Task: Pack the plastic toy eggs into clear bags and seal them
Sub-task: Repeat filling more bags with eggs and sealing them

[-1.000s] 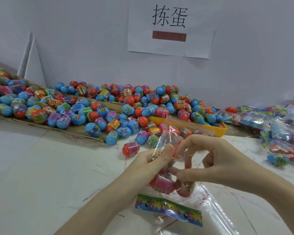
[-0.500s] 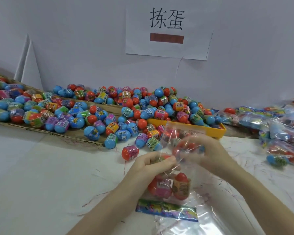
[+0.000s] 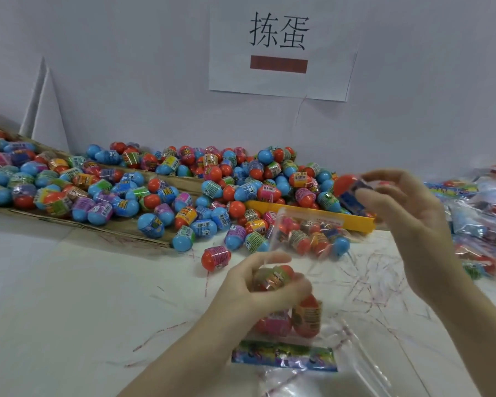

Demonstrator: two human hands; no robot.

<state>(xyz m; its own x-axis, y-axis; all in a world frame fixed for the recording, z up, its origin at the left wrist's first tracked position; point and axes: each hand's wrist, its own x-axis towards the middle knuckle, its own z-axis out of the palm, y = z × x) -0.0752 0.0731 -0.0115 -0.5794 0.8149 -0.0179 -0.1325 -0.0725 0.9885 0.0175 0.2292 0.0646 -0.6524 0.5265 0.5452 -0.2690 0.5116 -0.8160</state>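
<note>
My left hand (image 3: pixel 258 285) grips a clear bag (image 3: pixel 301 233) low and centre, its open mouth standing up. Three eggs show inside it: an orange one under my fingers (image 3: pixel 275 277), a pink one (image 3: pixel 274 322) and an orange-red one (image 3: pixel 307 318). My right hand (image 3: pixel 407 213) is raised to the right of the bag mouth and pinches a red and blue egg (image 3: pixel 348 190) by its fingertips. A large heap of blue and red toy eggs (image 3: pixel 184 190) lies behind on the table.
Flattened cardboard (image 3: pixel 121 227) under the eggs runs along the left. A yellow tray (image 3: pixel 312 213) sits behind the bag. Sealed filled bags (image 3: pixel 481 219) pile at the right edge. A loose red egg (image 3: pixel 215 257) and empty bags with a printed header strip (image 3: pixel 284 356) lie near me.
My right hand left the bag mouth, moved up and right, and now holds a red and blue egg. My left hand still holds the bag, which has an added egg.
</note>
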